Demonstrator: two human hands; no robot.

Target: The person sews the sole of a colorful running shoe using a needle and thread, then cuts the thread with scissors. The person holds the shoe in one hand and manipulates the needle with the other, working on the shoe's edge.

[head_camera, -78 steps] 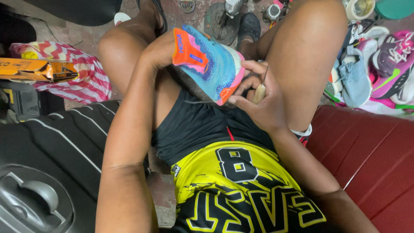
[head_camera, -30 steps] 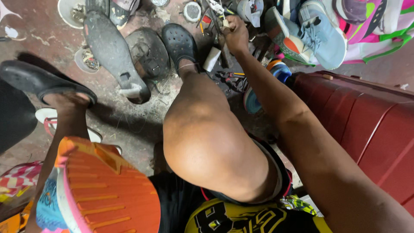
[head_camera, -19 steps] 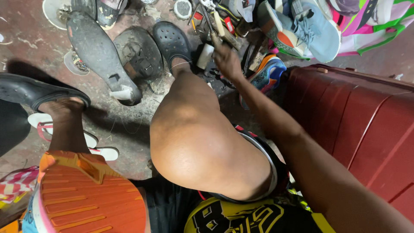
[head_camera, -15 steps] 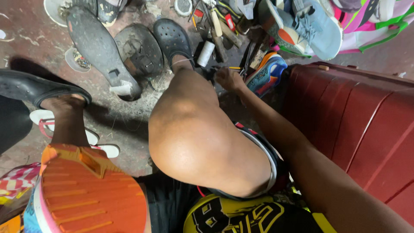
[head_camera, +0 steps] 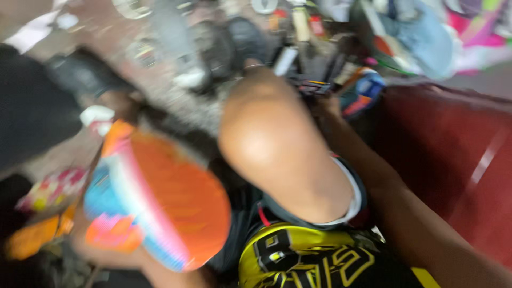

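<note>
The picture is badly blurred by motion. A sneaker [head_camera: 176,208] with an orange sole and a blue and pink upper is at the lower left, sole facing me. My left hand [head_camera: 114,257] grips it from below and is mostly hidden by it. My right arm reaches past my raised knee [head_camera: 277,144], and my right hand [head_camera: 326,105] is low by the floor, partly hidden behind that knee. A small dark object with an orange stripe [head_camera: 312,88] lies at its fingertips; the blur hides whether the fingers hold it.
A dark red case [head_camera: 453,160] stands at the right. Dark shoes and sandals [head_camera: 234,45], small tools and a pale blue sneaker [head_camera: 421,37] are scattered on the stained floor at the top. A dark sandal [head_camera: 80,74] is on my left foot.
My right hand has pulled back from the pile of tools toward my knee. The view has swung and blurred, and the sneaker has tilted further right in the frame.
</note>
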